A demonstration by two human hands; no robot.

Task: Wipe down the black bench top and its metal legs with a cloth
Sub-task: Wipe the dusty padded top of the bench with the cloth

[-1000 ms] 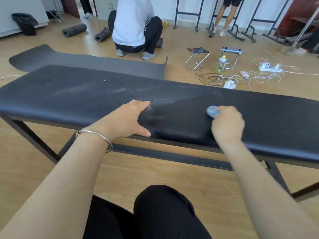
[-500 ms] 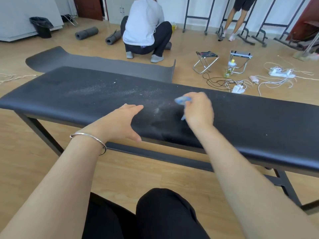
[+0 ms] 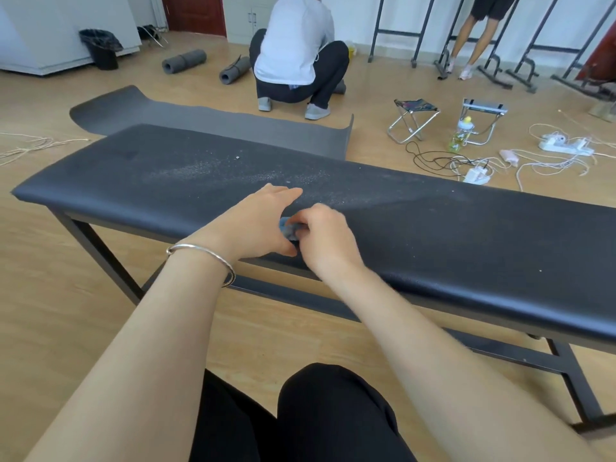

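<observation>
A long black padded bench top [image 3: 450, 235] runs across the view, with pale dust speckled over its left and middle part. Black metal legs [image 3: 96, 251] hold it up, and a low crossbar runs between them. My right hand [image 3: 325, 241] grips a small blue cloth [image 3: 286, 225] against the bench near its front edge; only a scrap of cloth shows. My left hand [image 3: 260, 221] rests flat on the top with straight fingers, right beside the cloth.
Behind the bench lies a dark floor mat [image 3: 213, 125]. A person in a white top [image 3: 293, 51] crouches beyond it. Two small folding stools [image 3: 413, 120], a bottle [image 3: 460, 136], power strips and loose cables [image 3: 546, 151] lie on the wooden floor at right.
My right hand has swept the cloth leftward along the bench, from well right of the left hand to right beside it. My left hand has stayed on the top.
</observation>
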